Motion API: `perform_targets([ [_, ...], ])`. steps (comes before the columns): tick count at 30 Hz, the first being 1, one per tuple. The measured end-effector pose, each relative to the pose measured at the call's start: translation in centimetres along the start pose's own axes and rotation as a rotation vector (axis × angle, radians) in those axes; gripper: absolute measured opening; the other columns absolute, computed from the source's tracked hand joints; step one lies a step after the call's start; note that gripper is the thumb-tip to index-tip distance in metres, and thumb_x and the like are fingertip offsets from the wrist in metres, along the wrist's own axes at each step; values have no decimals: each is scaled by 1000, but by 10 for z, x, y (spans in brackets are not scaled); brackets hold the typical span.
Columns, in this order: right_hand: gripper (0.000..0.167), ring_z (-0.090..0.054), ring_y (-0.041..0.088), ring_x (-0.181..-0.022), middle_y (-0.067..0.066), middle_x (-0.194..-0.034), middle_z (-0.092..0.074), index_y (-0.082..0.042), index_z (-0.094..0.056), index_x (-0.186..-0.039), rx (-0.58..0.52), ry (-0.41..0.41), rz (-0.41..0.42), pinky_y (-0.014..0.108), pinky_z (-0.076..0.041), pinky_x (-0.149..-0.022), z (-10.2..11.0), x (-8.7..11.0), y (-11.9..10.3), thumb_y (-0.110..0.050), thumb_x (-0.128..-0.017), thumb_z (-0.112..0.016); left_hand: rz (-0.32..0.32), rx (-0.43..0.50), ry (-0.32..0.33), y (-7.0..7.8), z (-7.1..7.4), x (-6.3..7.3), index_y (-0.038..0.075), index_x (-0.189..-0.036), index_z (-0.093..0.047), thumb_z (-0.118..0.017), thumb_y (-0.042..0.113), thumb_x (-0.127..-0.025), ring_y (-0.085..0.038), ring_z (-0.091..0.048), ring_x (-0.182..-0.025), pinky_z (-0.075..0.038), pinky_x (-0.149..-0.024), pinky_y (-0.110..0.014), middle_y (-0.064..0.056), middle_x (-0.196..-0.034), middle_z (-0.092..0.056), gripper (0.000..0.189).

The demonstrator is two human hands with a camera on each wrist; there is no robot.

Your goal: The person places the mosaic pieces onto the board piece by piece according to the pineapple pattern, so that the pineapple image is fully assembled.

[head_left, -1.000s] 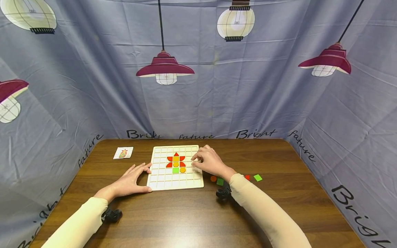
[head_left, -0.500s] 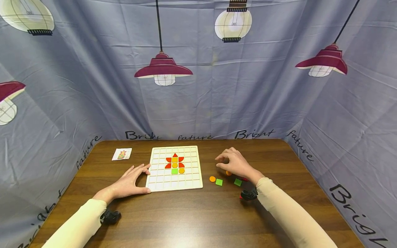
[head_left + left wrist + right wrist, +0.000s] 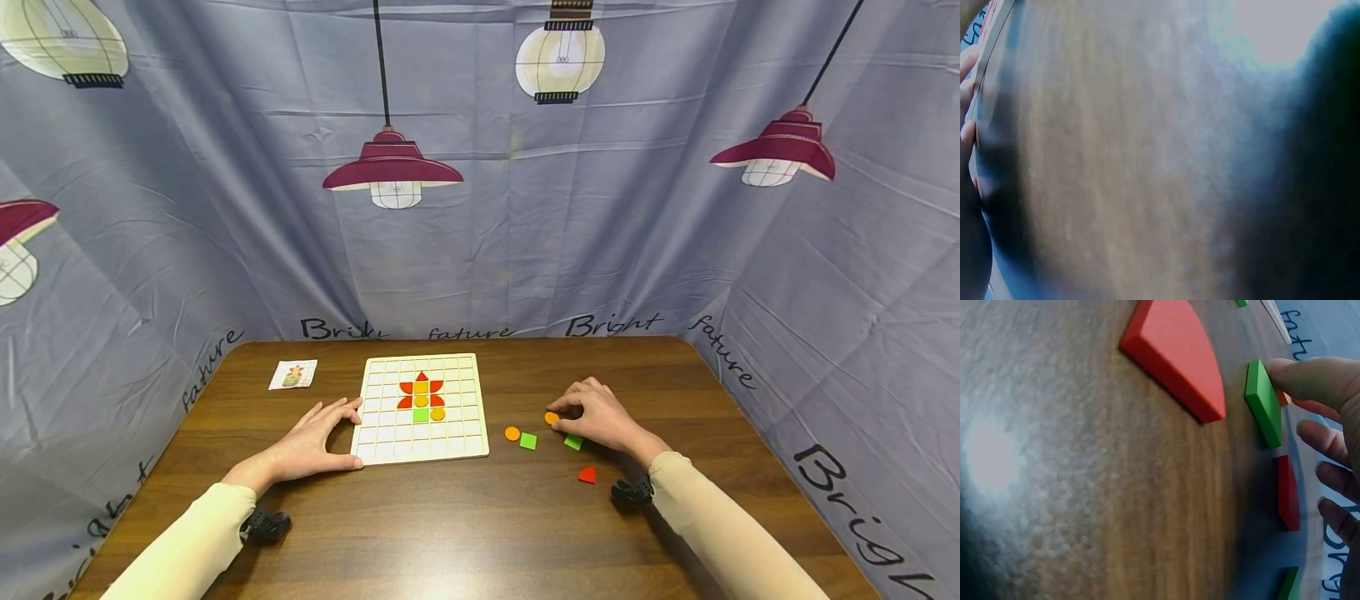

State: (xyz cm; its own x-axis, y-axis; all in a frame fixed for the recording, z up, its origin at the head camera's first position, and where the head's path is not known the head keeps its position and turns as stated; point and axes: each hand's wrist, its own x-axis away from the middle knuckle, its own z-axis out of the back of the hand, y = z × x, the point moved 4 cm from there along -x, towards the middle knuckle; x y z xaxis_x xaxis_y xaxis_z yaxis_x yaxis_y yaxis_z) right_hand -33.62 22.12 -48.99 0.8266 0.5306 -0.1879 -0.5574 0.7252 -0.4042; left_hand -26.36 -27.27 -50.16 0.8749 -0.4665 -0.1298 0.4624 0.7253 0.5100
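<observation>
My right hand [image 3: 596, 417] reaches down to the table, its thumb and index finger pinching the edges of an orange disc [image 3: 552, 417]. A green square tile [image 3: 573, 442] lies close beside the thumb, overlapping the disc in the right wrist view. My left hand [image 3: 307, 442] rests along the left side of a white grid board [image 3: 465, 429], fingertips and thumb spread against its edge. On the board, red petal pieces, a red triangle [image 3: 422, 377], yellow and orange pieces and a green square [image 3: 421, 415] form a figure.
Between board and right hand lie another orange disc [image 3: 512, 433] and a green square tile [image 3: 528, 442]. A red quarter-round piece [image 3: 587, 474] sits nearer the front. Under the right hand is another red piece [image 3: 1287, 494]. A picture card [image 3: 293, 375] lies back left.
My right hand has left the board's right side, moved right across the table and come down on the orange disc. My left hand stays at the board's edge.
</observation>
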Motion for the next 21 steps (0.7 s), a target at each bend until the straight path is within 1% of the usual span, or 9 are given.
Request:
perform_targets([
  [6,29,-48,13,-99,-17,-98,-63,-29,-80,-110,8,22,11,40,-38,-85,-1,1,2,-43,-85,-83,7,1,-5,-1,-1,0,19,-120,-55,-80,58,-82,-41,-29,-150,-8,-120,-67,-12,-161,-39,60],
  [16,23,-48,13,-99,-16,-95,-63,-32,-80,-107,3,18,-5,39,-38,-86,-3,0,1,-40,-85,-84,4,9,-2,-2,-1,0,19,-119,-56,-80,57,-81,-41,-29,-149,-8,-120,-67,-13,-161,-39,59],
  [21,22,-48,13,-98,-16,-94,-63,-32,-80,-106,4,24,1,39,-39,-85,-3,0,0,-39,-85,-83,5,10,2,-2,-1,0,19,-120,-56,-80,58,-81,-41,-30,-149,-8,-120,-66,-13,-161,-40,60],
])
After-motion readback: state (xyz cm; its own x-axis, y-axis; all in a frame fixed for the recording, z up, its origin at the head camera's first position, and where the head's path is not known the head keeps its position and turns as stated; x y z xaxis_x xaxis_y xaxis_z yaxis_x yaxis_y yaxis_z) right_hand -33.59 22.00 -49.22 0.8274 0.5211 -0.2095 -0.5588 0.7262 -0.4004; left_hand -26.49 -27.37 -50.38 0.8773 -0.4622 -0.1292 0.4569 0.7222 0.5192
